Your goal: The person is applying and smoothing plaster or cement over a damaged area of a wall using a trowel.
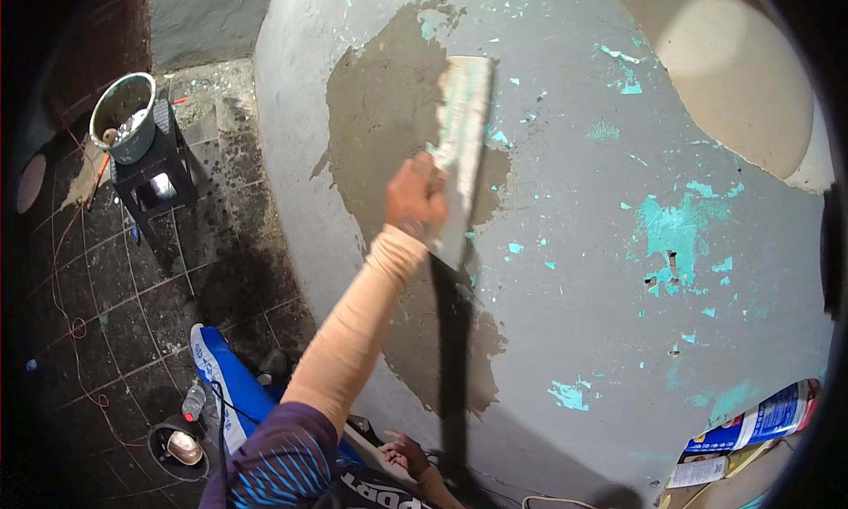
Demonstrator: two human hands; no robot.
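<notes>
My left hand point(418, 196) is closed on the handle of a long, pale plastering trowel point(471, 129) whose face is against the wall. Wet grey-brown plaster point(380, 103) lies on the wall to the left of the trowel and below it. Low in the view, my right hand point(406, 454) has its fingers curled at the edge of a pale flat board point(375, 452). What these fingers grip is partly hidden.
The grey wall point(565, 191) carries turquoise patches point(676, 226). At left, a bucket point(124, 120) stands on a dark stool point(155, 178) on the tiled floor. Nearer are a blue-and-white bag point(221, 385), a bottle point(193, 400) and a black bucket point(177, 447). Containers point(760, 421) lie lower right.
</notes>
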